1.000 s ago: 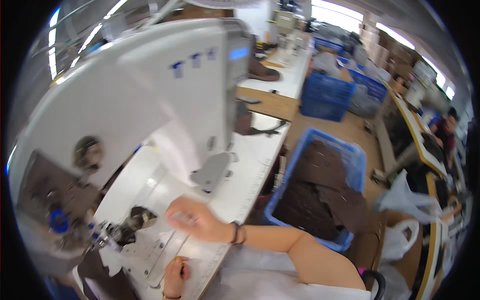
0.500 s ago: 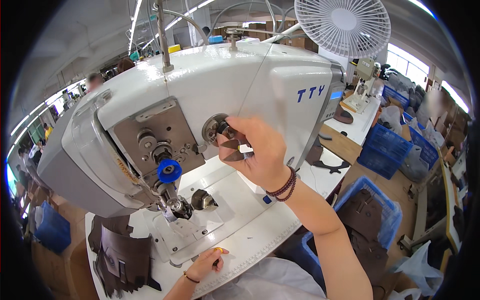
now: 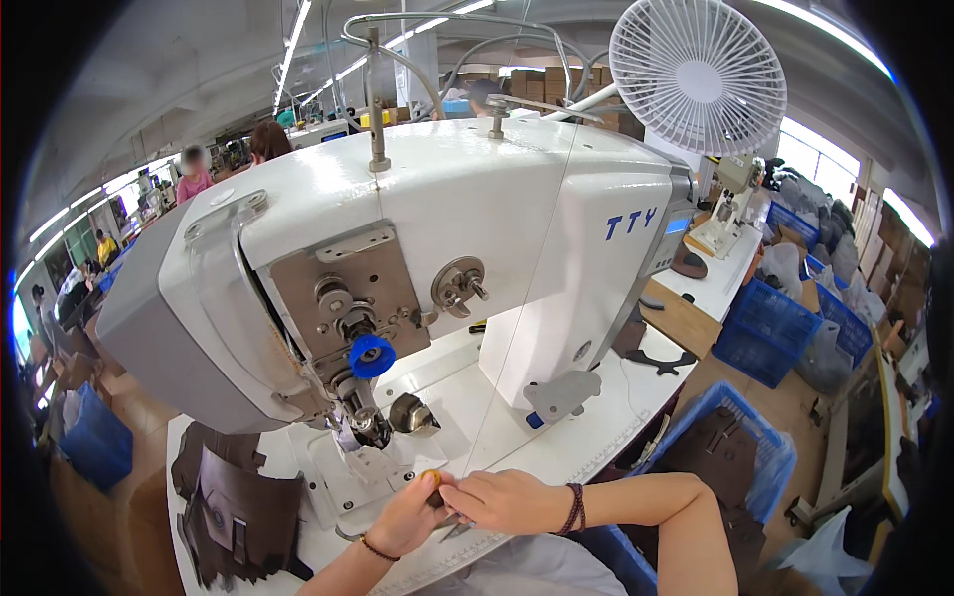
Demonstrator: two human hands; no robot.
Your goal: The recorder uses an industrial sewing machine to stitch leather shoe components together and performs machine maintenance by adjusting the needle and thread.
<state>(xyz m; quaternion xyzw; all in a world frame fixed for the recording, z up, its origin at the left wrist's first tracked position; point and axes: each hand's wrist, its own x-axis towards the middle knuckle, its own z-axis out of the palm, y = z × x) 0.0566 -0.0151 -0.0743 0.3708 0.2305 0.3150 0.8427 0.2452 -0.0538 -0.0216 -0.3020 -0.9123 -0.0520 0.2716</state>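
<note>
My two hands meet at the table's front edge, before the white sewing machine (image 3: 517, 199). The fingers of my left hand (image 3: 402, 519) are closed on a small dark round piece (image 3: 435, 499), perhaps a bobbin or its case. Something yellow (image 3: 433, 477) sits at its thumb tip. Pressed against it, my right hand (image 3: 507, 500) is closed, with the grey tips of thread snips (image 3: 455, 530) showing below. A thin thread (image 3: 494, 392) slants from the machine's top down to my fingers. On the machine's side the bobbin winder (image 3: 460, 287) has a bare spindle.
Dark brown cut pieces (image 3: 243, 507) lie on the table at the left. At the right, a blue basket (image 3: 780, 457) holds more brown pieces. A white fan (image 3: 701, 79) hangs over the machine's far end. The needle area with a blue knob (image 3: 372, 356) rises ahead of my hands.
My right hand has come down from the bobbin winder to my left hand, snips still in it. The dark piece on the winder is gone from there. The view has shifted slightly.
</note>
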